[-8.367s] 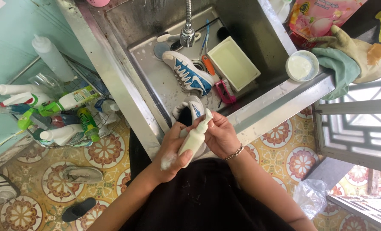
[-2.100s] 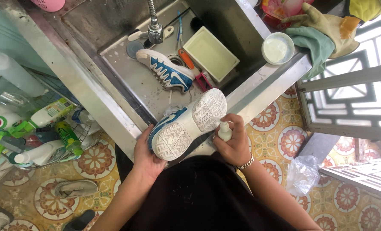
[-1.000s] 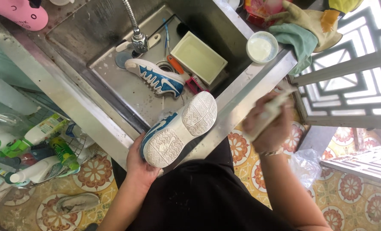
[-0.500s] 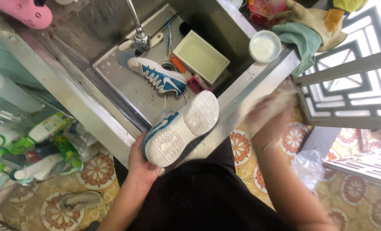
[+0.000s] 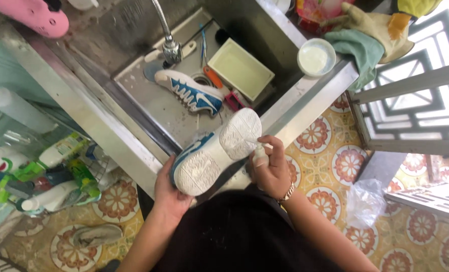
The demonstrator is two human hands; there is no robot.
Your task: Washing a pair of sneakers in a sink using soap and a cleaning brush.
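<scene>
My left hand [image 5: 170, 192] grips a blue and white sneaker [image 5: 214, 152] from below, its white sole turned up over the front edge of the steel sink [image 5: 133, 146]. My right hand [image 5: 271, 167] is closed around a small white bottle [image 5: 259, 151], whose tip points at the heel part of the sole. A second blue and white sneaker [image 5: 189, 91] lies on its side in the sink basin under the tap [image 5: 168, 40].
In the basin lie a pale green rectangular tub [image 5: 240, 69], an orange-handled brush [image 5: 215, 78] and other small tools. A white bowl [image 5: 316, 56], cloths and a glove [image 5: 380, 25] sit on the sink's right corner. Cleaning bottles [image 5: 53, 176] stand in a rack at left. A plastic bag [image 5: 364, 201] lies on the patterned floor tiles.
My right hand swung out to the right, blurred as if shaking the bottle, and has come back to the sneaker's heel. The left hand keeps the sneaker sole-up.
</scene>
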